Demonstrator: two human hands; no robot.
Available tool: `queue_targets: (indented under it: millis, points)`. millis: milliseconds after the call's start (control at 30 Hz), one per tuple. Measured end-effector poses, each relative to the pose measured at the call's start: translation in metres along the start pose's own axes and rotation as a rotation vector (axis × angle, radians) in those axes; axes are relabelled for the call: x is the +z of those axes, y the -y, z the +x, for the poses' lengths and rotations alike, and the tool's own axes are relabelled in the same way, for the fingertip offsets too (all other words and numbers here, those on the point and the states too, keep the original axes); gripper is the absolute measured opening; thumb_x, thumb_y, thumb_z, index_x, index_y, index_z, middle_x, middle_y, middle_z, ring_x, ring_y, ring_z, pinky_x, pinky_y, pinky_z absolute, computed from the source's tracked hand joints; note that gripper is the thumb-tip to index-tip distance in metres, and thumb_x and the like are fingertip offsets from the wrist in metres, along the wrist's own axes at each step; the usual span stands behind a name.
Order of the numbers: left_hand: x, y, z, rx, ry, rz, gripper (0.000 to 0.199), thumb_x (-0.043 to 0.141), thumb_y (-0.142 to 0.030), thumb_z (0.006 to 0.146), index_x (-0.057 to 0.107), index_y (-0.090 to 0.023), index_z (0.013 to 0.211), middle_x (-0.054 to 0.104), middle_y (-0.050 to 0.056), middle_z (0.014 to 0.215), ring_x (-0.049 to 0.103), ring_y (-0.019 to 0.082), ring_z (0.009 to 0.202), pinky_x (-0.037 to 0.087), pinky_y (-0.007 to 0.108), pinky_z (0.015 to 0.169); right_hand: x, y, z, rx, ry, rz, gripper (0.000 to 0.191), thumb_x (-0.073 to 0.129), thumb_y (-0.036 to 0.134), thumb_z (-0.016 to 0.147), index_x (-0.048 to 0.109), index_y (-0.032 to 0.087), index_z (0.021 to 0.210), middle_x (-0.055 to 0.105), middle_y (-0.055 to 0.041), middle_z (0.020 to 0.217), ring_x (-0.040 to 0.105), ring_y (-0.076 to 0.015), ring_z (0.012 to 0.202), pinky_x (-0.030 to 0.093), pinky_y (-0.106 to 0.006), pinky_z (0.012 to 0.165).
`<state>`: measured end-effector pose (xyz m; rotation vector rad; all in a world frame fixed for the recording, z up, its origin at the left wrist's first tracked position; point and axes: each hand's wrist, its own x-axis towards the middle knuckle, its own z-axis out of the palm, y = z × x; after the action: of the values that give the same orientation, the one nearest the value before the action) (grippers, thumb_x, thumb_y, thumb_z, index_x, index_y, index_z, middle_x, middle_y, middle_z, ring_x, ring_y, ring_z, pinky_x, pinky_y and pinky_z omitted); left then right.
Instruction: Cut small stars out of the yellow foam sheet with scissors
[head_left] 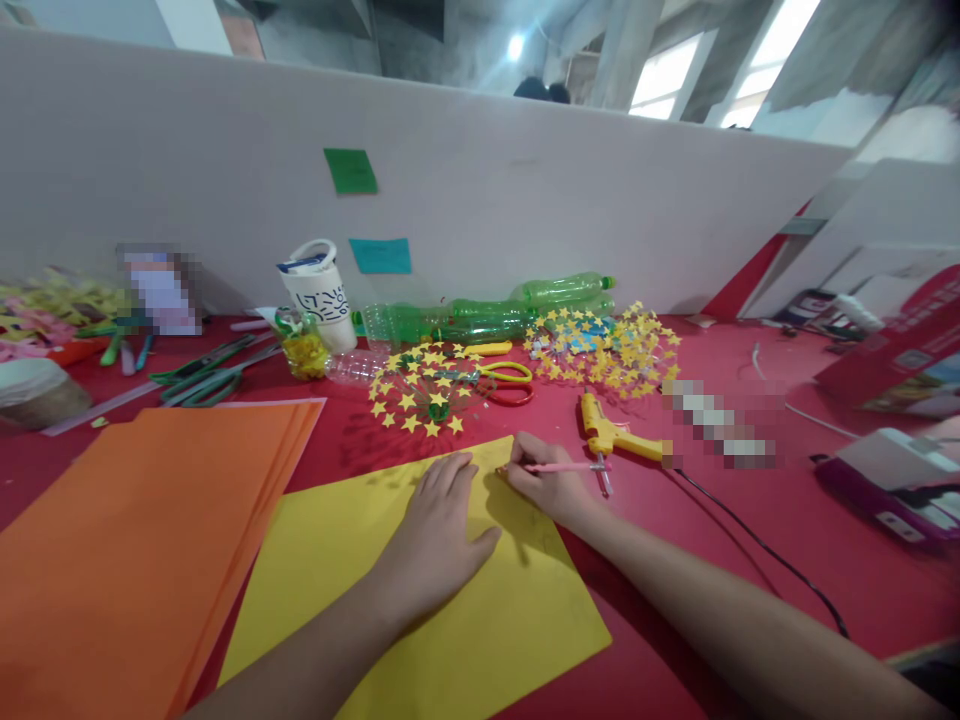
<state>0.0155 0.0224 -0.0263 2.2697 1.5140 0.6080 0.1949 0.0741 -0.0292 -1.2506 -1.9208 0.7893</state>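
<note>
A yellow sheet of paper (pixel 330 560) lies at an angle on the red table. My left hand (pixel 439 525) rests flat on it, thumb spread away from the fingers. Close to the sheet's far corner, my right hand (pixel 547 480) pinches a pink pencil (pixel 555 467), its tip touching or just over the paper. Beyond the sheet stands a spray of small yellow stars (pixel 431 390) on thin stems in a green base. A yellow glue gun (pixel 615 435) lies to the right of my right hand.
Orange sheets (pixel 142 530) are stacked at left. Scissors with yellow and red handles (pixel 506 378), green plastic bottles (pixel 491 318), a white tumbler (pixel 322 300) and a second star spray (pixel 607 350) stand or lie along the partition (pixel 450 180). The glue gun's black cord (pixel 757 540) crosses the right side.
</note>
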Motion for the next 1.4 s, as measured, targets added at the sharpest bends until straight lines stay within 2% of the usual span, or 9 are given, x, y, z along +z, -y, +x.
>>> queue_targets:
  millis: [233,700,933,1033,1167,1267,1400]
  points:
    - [0.0,0.0,0.0,0.004,0.003,0.02,0.057,0.049,-0.038,0.073,0.036,-0.018,0.125,0.034,0.01,0.134,0.025,0.026,0.125,0.023,0.043,0.102,-0.002,0.001,0.0,0.006,-0.016,0.004,0.011,0.047,0.013,0.066,0.039,0.018,0.06,0.04,0.0058,0.05,0.035,-0.0074,0.046,0.023,-0.017,0.041]
    - [0.001,0.0,0.0,0.018,-0.022,0.006,0.056,0.05,-0.035,0.072,0.037,-0.018,0.123,0.036,0.01,0.132,0.027,0.026,0.124,0.023,0.042,0.102,-0.003,0.01,-0.005,-0.046,0.101,-0.014,0.013,0.049,0.013,0.069,0.04,0.018,0.061,0.04,0.0057,0.051,0.034,-0.0069,0.046,0.023,-0.017,0.043]
    - [0.001,0.0,0.0,0.016,-0.017,0.025,0.056,0.049,-0.035,0.073,0.036,-0.017,0.124,0.036,0.011,0.132,0.027,0.026,0.124,0.023,0.041,0.102,-0.002,0.01,-0.005,-0.055,0.105,0.018,0.014,0.051,0.014,0.069,0.041,0.018,0.06,0.04,0.0061,0.05,0.034,-0.0064,0.045,0.023,-0.017,0.042]
    - [-0.001,-0.001,0.0,0.001,-0.003,0.015,0.056,0.049,-0.036,0.073,0.037,-0.017,0.124,0.035,0.01,0.132,0.027,0.026,0.124,0.023,0.041,0.102,-0.003,0.01,-0.004,-0.013,0.095,0.114,0.013,0.051,0.018,0.072,0.043,0.018,0.062,0.043,0.0054,0.051,0.036,-0.0067,0.045,0.025,-0.017,0.042]
    - [-0.003,-0.001,0.0,-0.013,0.032,0.032,0.058,0.048,-0.039,0.073,0.036,-0.017,0.125,0.033,0.01,0.134,0.025,0.026,0.125,0.022,0.041,0.103,-0.009,0.012,-0.003,0.149,0.054,0.354,0.018,0.041,0.03,0.083,0.043,0.019,0.069,0.048,0.0045,0.049,0.041,-0.0075,0.039,0.03,-0.018,0.038]
    - [-0.002,0.0,0.0,-0.015,0.037,0.042,0.059,0.047,-0.041,0.073,0.034,-0.017,0.127,0.032,0.01,0.135,0.024,0.026,0.126,0.022,0.041,0.103,-0.014,0.015,-0.004,0.217,0.136,0.428,0.013,0.046,0.029,0.08,0.044,0.019,0.073,0.049,0.0051,0.049,0.041,-0.0074,0.038,0.03,-0.017,0.037]
    - [-0.001,0.0,0.001,-0.009,0.021,0.053,0.059,0.046,-0.04,0.074,0.034,-0.016,0.127,0.032,0.01,0.135,0.024,0.025,0.125,0.021,0.04,0.103,-0.016,0.013,-0.011,0.114,0.269,0.376,0.006,0.056,0.014,0.068,0.05,0.016,0.072,0.051,0.0028,0.061,0.044,-0.007,0.05,0.031,-0.016,0.044]
